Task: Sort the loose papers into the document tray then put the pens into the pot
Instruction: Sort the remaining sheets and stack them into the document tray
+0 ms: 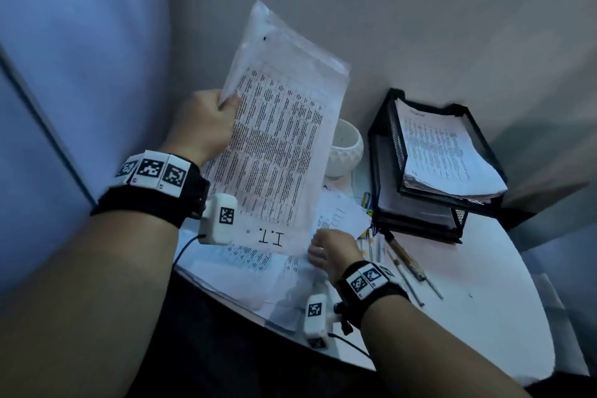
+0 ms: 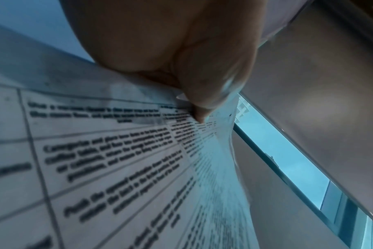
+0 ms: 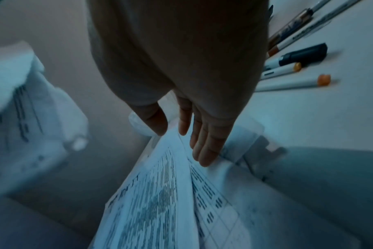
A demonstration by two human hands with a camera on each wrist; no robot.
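My left hand pinches the left edge of a stack of printed papers, held upright above the table. In the left wrist view the thumb presses on the stack of printed papers. My right hand reaches with straight fingers to loose papers lying on the table, touching them. More loose papers lie at the front left. A black two-tier document tray at the right holds papers. A white pot stands behind the raised stack. Several pens lie right of my right hand.
The white round table sits in a corner, grey walls behind and right. The tray is close to the wall. Several pens lie on the table in the right wrist view. Bare tabletop extends to the front right.
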